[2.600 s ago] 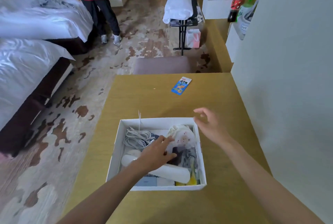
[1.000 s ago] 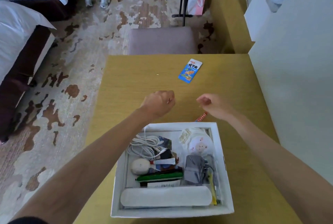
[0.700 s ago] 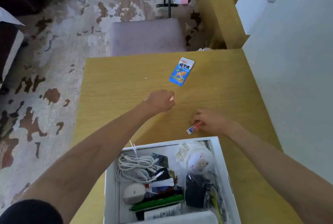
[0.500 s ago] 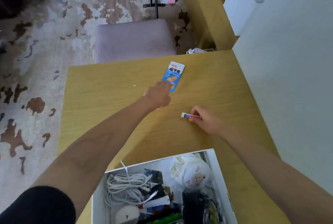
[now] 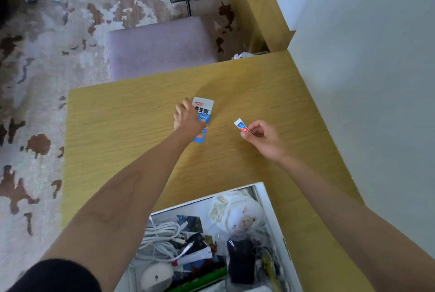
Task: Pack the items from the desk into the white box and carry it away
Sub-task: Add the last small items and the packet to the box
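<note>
A person at a wooden desk (image 5: 117, 141) is reaching with the left hand (image 5: 188, 118) for a blue snack packet (image 5: 203, 108) lying flat near the middle of the top. The packet's long axis is running away from the person, its far end tipping slightly to the right. The hand is coming in over the packet's left edge and covering its middle, with the fingers spread loosely across it. Whether a grip is closing on it cannot be told from this angle.

The right hand (image 5: 266, 137) is hovering just to the right, well clear of the packet. It is pinching a small red, white and blue sachet (image 5: 242, 126) between thumb and fingertips and holding it above the wood. The left hand is the nearer one to the packet by far, so the pickup appears to be falling to it.

The white box (image 5: 270, 218) is sitting at the near edge of the desk, close to the person's body. Both items are therefore looking at a pull back toward the body.

By count: one packet, one sachet, one box, two hands at work. The box is already holding a coiled white cable (image 5: 162, 235) and a heap of other small goods. A padded stool (image 5: 160, 42) is standing beyond the far edge.
</note>
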Available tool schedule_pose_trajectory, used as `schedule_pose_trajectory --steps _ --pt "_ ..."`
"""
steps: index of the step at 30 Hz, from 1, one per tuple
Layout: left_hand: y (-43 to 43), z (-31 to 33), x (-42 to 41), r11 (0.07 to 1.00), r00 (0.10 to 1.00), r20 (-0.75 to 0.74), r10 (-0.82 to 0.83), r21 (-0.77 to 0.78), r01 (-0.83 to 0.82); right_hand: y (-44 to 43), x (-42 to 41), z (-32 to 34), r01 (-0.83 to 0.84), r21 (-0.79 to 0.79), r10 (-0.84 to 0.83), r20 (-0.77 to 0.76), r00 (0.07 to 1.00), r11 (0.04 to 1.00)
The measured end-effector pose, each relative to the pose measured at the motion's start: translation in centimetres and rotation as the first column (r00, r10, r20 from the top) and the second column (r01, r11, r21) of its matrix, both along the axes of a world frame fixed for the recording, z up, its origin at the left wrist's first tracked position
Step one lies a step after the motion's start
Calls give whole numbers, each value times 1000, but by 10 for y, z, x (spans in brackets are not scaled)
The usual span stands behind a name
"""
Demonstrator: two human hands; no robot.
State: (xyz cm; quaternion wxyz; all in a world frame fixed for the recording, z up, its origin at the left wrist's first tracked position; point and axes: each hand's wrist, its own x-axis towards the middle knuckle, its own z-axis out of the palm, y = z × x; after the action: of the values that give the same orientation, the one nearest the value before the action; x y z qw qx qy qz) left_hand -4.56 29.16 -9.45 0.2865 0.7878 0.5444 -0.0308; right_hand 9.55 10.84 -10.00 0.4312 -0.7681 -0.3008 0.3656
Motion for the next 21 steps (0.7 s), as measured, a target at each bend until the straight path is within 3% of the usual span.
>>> schedule_pose_trajectory --steps 4,6,9,16,21 --pt "-3 4 -1 975 995 4 96 -201 -93 -21 -5 21 28 90 -20 -84 996 996" --pt "-12 15 -7 964 981 150 121 -254 -81 -33 -10 39 7 132 9 -117 993 991" --pt "-37 53 -25 942 864 445 233 -325 -86 -50 -21 74 -41 178 64 -125 990 983" --pt "-127 148 -116 952 715 629 305 -208 -223 -92 -67 142 -276 289 332 -163 929 916" --pt "-200 169 -195 904 610 683 402 -191 -383 -112 -111 152 -550 188 574 -105 812 814"
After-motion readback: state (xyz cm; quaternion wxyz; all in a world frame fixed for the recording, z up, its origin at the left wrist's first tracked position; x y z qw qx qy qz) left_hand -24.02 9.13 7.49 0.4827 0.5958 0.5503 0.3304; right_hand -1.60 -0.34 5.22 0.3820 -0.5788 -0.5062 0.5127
